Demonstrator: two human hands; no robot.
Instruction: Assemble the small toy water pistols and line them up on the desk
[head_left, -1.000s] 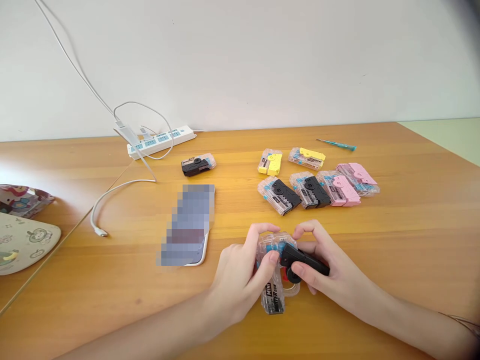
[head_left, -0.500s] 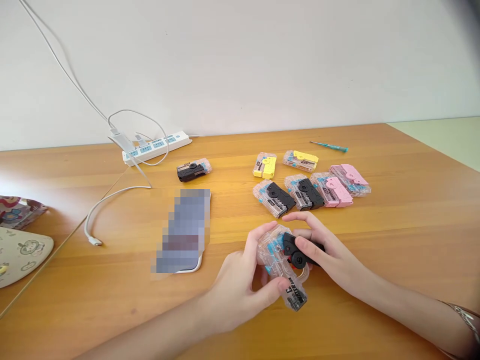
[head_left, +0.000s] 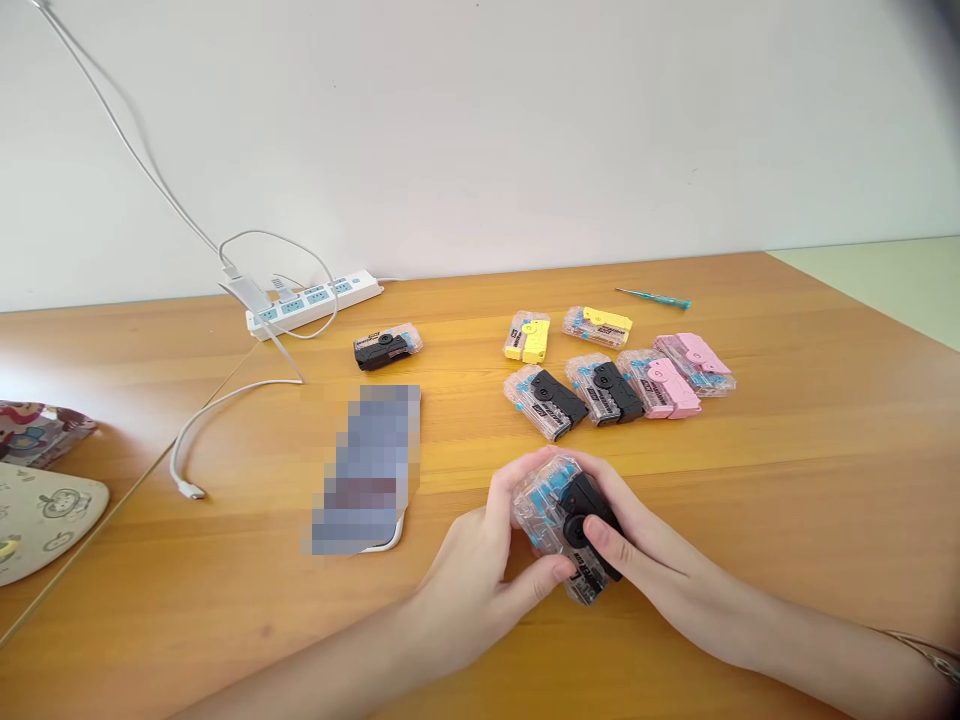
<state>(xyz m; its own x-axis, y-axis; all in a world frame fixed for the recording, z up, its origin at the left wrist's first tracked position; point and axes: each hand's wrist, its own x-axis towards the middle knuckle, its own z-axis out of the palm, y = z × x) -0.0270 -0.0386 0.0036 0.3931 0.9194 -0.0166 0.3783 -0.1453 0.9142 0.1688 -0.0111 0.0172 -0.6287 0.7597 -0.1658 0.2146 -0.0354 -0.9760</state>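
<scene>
Between both hands, above the near part of the table, is a folding toy water gun (head_left: 546,520) with a clear body, blue inner parts and a black folded section. My left hand (head_left: 487,565) grips the clear body from the left, thumb on its lower end. From the right, my right hand (head_left: 652,545) holds the black section, its thumb lying over the round pivot. The fingers behind the toy are partly hidden. Just beyond the hands lie two black folded water guns, one nearer (head_left: 546,402) and one beside it (head_left: 604,388).
Pink water guns (head_left: 660,385) and yellow ones (head_left: 527,338) lie farther back, with a screwdriver (head_left: 654,298) behind. Another black water gun (head_left: 388,346) is near the power strip (head_left: 315,303). Left are a phone (head_left: 375,470), a white cable (head_left: 191,490) and a patterned item (head_left: 52,520).
The black section of the held water gun has swung in against the clear body; before, it stuck out to the right. My right hand moved with it, its fingers now behind the toy.
</scene>
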